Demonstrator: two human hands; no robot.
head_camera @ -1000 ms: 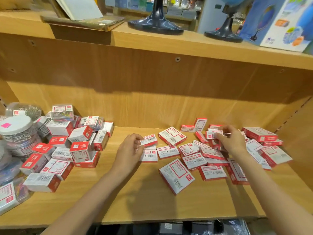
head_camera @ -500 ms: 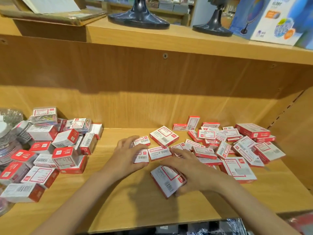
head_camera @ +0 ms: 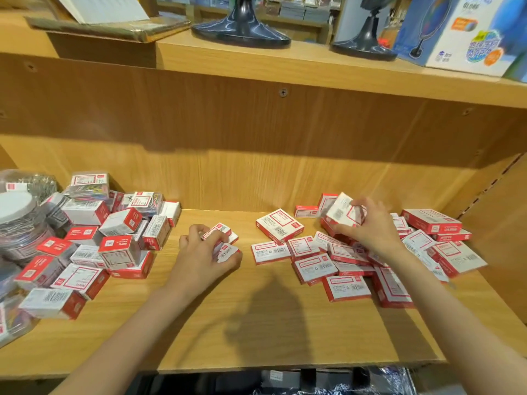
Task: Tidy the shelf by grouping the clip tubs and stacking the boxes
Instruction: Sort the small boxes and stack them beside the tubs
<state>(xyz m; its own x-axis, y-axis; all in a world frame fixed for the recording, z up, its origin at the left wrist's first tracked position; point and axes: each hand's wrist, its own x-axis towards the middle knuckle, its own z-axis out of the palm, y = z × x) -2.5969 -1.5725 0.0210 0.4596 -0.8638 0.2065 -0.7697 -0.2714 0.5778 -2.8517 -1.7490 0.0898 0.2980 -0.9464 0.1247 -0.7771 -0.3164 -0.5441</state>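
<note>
- Right hand (head_camera: 368, 229) has moved off the big flat box near the shelf's front edge and back into the scattered pile (head_camera: 370, 260), now lifting a white box (head_camera: 343, 210) tilted, fingers curled round it.
- Left hand (head_camera: 206, 252) stays put left of that pile, gripping a small stack of boxes (head_camera: 225, 242) resting on the shelf (head_camera: 256, 323).
- Jumbled heap of boxes (head_camera: 114, 238) sits further left.
- Clip tubs (head_camera: 20, 223) beyond it at the far left edge, partly cut off.
</note>
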